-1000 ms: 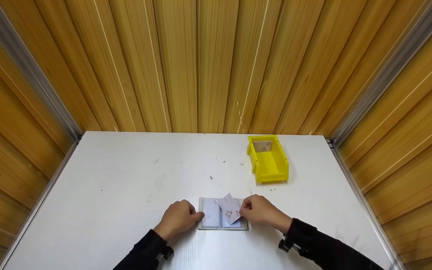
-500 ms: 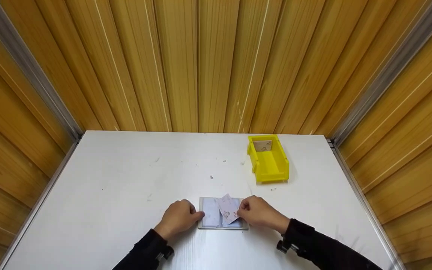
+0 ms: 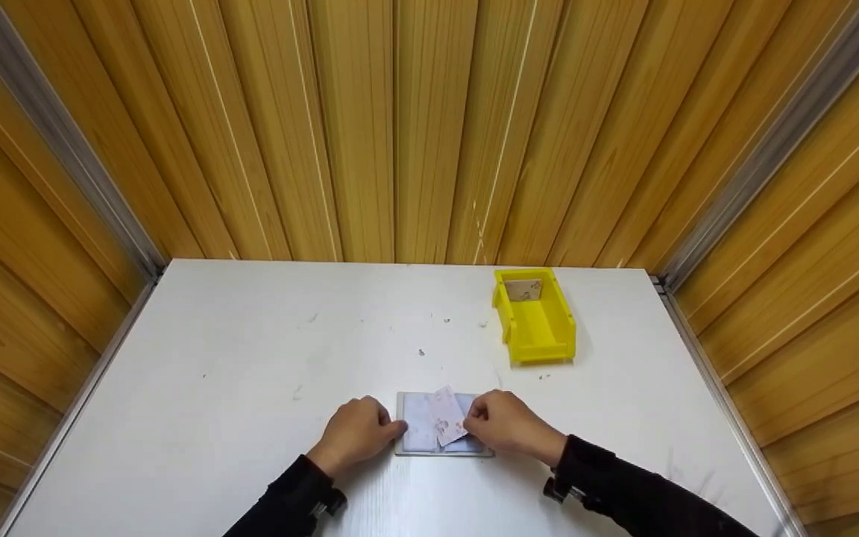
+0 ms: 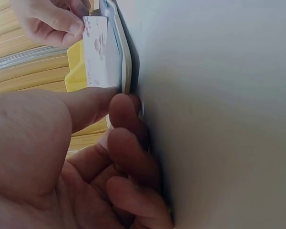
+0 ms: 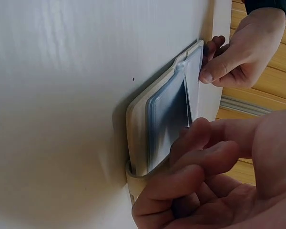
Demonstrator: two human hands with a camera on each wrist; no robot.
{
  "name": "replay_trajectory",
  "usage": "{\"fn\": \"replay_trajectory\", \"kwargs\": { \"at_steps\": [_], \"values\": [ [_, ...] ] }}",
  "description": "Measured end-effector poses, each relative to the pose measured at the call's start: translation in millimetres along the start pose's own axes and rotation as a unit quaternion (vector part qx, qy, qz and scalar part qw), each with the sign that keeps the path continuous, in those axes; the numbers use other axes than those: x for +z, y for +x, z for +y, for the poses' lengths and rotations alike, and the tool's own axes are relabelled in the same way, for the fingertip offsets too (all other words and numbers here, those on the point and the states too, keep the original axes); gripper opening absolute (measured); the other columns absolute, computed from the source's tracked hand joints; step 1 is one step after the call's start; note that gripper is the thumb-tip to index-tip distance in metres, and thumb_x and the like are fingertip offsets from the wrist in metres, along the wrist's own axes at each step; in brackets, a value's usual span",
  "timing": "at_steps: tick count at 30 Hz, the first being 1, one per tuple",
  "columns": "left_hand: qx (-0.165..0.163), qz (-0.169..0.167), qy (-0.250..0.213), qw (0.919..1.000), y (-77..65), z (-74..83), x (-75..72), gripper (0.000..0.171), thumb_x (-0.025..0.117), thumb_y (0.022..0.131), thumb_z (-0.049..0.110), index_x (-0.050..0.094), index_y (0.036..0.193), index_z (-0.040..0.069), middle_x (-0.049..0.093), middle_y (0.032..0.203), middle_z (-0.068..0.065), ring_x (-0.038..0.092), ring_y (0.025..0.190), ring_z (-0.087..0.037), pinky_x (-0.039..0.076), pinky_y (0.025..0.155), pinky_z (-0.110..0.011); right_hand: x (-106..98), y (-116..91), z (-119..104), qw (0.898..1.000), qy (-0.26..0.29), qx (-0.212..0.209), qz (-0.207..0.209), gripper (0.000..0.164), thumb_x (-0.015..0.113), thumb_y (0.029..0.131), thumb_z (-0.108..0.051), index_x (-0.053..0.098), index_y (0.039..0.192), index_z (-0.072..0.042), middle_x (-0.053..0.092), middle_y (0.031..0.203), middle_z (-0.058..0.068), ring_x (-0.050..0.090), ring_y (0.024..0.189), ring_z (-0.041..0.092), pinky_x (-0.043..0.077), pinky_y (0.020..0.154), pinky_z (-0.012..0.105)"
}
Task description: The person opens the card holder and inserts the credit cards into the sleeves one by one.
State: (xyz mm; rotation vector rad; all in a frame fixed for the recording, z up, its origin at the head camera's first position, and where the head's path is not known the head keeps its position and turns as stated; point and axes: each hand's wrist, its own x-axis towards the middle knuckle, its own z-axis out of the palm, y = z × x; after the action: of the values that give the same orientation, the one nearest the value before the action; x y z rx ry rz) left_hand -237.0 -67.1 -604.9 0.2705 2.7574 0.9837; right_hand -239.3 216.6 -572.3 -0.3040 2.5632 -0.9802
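An open card holder (image 3: 417, 426) with clear plastic sleeves lies on the white table in front of the person. At its left edge the left hand (image 3: 356, 436) pinches the cover, thumb on top and fingertips against the edge, as the left wrist view shows. The right hand (image 3: 508, 426) pinches the right edge of a pale printed card (image 3: 445, 415) between thumb and index finger. That card stands tilted over the middle fold, above the sleeves. In the right wrist view, a strap-like tab shows on the near side of the holder (image 5: 138, 136).
A yellow bin (image 3: 537, 350) stands at the back right of the table (image 3: 265, 328), with another printed card (image 3: 524, 290) leaning inside its far end. Wood-patterned walls (image 3: 429, 134) rise behind and at both sides.
The right hand has shifted slightly left, carrying the card from above the right sleeve to over the middle fold. The left hand and the holder stay where they were.
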Motion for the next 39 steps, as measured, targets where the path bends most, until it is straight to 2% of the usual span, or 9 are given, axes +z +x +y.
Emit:
{"fn": "replay_trajectory", "kwargs": {
  "at_steps": [11, 18, 23, 33, 39],
  "values": [
    [0.01, 0.004, 0.002, 0.9999, 0.1, -0.4, 0.0, 0.041, 0.081, 0.095, 0.037, 0.065, 0.063, 0.017, 0.056, 0.062, 0.006, 0.051, 0.063, -0.014, 0.039, 0.061, -0.03, 8, 3, -5, 0.999, -0.02, -0.023, 0.016, 0.017, 0.075, 0.096, -0.02, 0.079, 0.082, -0.01, 0.067, 0.076, -0.003, 0.057, 0.074, 0.014, 0.044, 0.065, 0.027],
    [0.016, 0.005, -0.005, 0.9998, 1.3, -3.9, 2.2, 0.05, 0.08, 0.096, 0.036, 0.056, 0.056, 0.021, 0.044, 0.054, 0.011, 0.043, 0.056, -0.012, 0.031, 0.055, -0.028, 13, 6, -8, 0.999, -0.032, -0.025, 0.021, 0.016, 0.077, 0.094, -0.022, 0.08, 0.081, -0.013, 0.068, 0.08, -0.004, 0.058, 0.08, 0.013, 0.044, 0.071, 0.027],
    [0.017, 0.008, -0.006, 0.9998, 0.9, -3.8, 2.4, 0.049, 0.08, 0.096, 0.037, 0.056, 0.056, 0.022, 0.045, 0.054, 0.011, 0.044, 0.055, -0.012, 0.032, 0.055, -0.029, 18, 7, -11, 0.999, -0.026, -0.017, 0.008, 0.018, 0.078, 0.095, -0.022, 0.079, 0.081, -0.013, 0.069, 0.076, -0.004, 0.058, 0.076, 0.013, 0.045, 0.068, 0.027],
    [0.018, 0.013, -0.008, 0.9997, 0.9, -4.3, 3.3, 0.047, 0.08, 0.095, 0.035, 0.059, 0.056, 0.021, 0.048, 0.054, 0.011, 0.045, 0.055, -0.012, 0.033, 0.054, -0.028, 28, 8, -19, 0.999, -0.016, -0.037, 0.002, 0.02, 0.077, 0.094, -0.019, 0.078, 0.076, -0.009, 0.065, 0.073, -0.005, 0.056, 0.069, 0.012, 0.042, 0.061, 0.024],
    [0.019, 0.019, -0.006, 0.9996, 1.2, -3.8, 3.0, 0.047, 0.08, 0.095, 0.035, 0.058, 0.056, 0.021, 0.048, 0.054, 0.012, 0.045, 0.055, -0.011, 0.032, 0.054, -0.028, 33, 11, -22, 0.999, -0.018, -0.039, -0.007, 0.026, 0.077, 0.095, -0.018, 0.073, 0.07, -0.01, 0.057, 0.066, -0.008, 0.051, 0.064, 0.01, 0.038, 0.057, 0.022]
  ]
}}
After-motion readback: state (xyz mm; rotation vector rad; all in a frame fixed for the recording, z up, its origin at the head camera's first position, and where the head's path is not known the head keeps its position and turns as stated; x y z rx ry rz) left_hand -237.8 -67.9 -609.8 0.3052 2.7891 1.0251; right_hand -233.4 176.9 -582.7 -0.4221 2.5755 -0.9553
